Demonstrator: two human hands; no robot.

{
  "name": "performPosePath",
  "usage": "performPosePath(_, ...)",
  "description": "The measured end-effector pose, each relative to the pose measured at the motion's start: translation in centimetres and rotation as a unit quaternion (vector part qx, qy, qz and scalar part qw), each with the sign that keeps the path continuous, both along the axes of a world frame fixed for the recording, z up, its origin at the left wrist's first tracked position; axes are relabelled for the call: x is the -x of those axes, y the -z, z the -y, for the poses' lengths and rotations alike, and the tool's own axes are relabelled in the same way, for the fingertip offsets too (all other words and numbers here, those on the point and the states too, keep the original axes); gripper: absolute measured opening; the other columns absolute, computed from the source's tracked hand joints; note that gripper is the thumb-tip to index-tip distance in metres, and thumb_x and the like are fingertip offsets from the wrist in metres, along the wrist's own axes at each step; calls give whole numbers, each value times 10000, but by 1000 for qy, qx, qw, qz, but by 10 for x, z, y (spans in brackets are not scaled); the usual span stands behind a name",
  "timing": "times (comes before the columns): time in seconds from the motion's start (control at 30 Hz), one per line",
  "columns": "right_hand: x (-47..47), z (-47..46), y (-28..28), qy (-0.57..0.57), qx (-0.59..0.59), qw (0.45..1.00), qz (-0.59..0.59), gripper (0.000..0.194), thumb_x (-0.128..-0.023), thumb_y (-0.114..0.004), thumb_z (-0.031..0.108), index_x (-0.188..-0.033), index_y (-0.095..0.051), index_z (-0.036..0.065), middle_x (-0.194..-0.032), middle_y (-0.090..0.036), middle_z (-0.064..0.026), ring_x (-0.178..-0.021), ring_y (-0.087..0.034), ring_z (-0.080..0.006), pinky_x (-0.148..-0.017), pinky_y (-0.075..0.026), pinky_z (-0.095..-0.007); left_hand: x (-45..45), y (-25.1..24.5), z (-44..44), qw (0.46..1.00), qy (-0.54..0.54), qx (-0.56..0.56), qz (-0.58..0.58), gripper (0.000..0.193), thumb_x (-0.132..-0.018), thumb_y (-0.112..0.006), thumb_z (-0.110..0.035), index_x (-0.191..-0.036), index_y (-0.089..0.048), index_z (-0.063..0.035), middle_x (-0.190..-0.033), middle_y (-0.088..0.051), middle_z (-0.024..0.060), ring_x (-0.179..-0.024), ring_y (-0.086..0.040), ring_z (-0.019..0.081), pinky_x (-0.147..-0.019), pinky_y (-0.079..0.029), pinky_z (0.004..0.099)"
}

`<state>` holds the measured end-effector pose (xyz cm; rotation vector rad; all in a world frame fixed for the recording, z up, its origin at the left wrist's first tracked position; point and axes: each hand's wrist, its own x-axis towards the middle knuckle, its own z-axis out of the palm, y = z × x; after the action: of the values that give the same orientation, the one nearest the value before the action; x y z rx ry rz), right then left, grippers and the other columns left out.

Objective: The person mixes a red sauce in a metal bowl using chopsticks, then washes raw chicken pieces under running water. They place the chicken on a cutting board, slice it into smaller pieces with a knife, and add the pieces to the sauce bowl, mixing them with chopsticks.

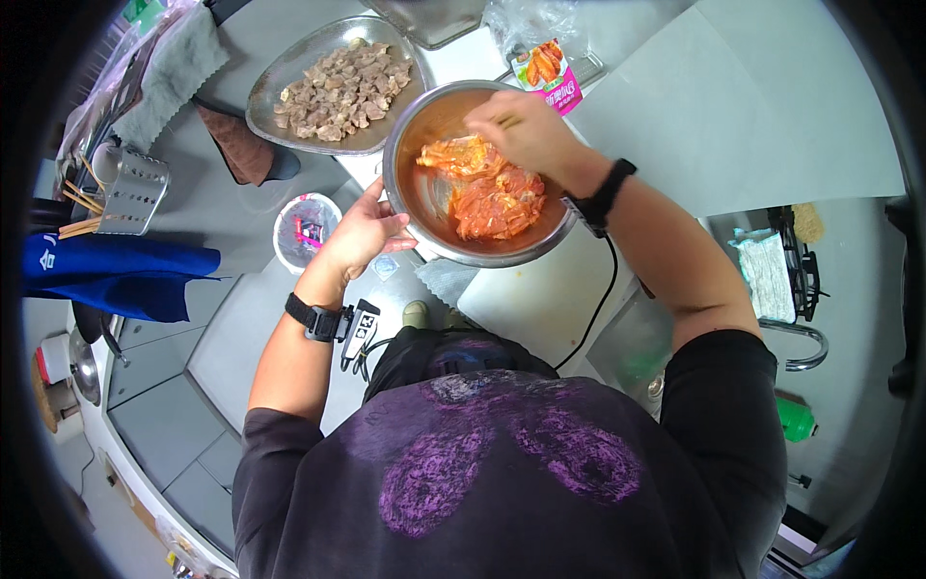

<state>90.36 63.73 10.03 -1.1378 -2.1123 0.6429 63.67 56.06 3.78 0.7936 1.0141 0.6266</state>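
Observation:
A stainless steel bowl point(492, 255) holds raw meat pieces point(499, 199) coated in an orange-red marinade. My left hand point(372, 228) grips the bowl's rim at its left side, thumb and fingers around the edge. Above the meat, my right hand point(517, 127) is closed around thin wooden chopsticks point(508, 121), blurred; their lower ends are hidden. Touching the bowl's far side or just behind it lies a pink seasoning packet point(551, 76) with a picture of chicken wings. A metal mesh basket point(260, 112) with chopped pale meat point(343, 90) stands at the upper left.
A white cutting board point(539, 297) lies on the counter near my body. A lined waste bin point(282, 253) is at the left, below the counter edge. Farther left are a brown cloth point(239, 145), a perforated utensil holder point(134, 195) and a blue cloth point(123, 271). A faucet point(810, 354) is at the right.

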Motion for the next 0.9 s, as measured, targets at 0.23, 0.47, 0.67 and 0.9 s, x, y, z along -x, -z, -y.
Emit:
performPosePath(0.23,-56,15,-5,299,157,941,-31,207,-927,-637,170,-960,-700,-24,-827,-685,-58,-687,-649,-92,-550,-549,-226,-1,0,2,999,11,-22,-21,842,-905,-515,52,-1556,-45,-201,-927,-559,53,-762,-651,168,-738,-603,299)
performPosePath(0.47,-43,7,46,345,241,809,-410,249,-948,-620,188,-1058,-636,-36,-886,-648,-105,-703,-667,-174,-603,-594,-266,2,-4,-5,998,45,-19,-35,893,-903,-519,51,-1555,26,-224,-943,-570,69,-767,-656,183,-722,-602,304)
performPosePath(0.67,14,9,27,271,198,842,-423,225,-958,-601,160,-1058,-634,-39,-893,-651,-110,-705,-672,-174,-639,-601,-267,3,-4,-5,999,39,-8,-21,900,-902,-541,42,-1554,13,-237,-953,-572,80,-771,-656,186,-726,-601,307)
performPosePath(0.9,32,37,18,-113,-92,987,62,117,-898,-617,157,-943,-688,75,-744,-631,-52,-742,-644,-234,-621,-532,-353,4,-1,-4,999,40,-19,2,884,-898,-532,52,-1555,-2,-214,-970,-571,90,-794,-662,194,-733,-600,310)
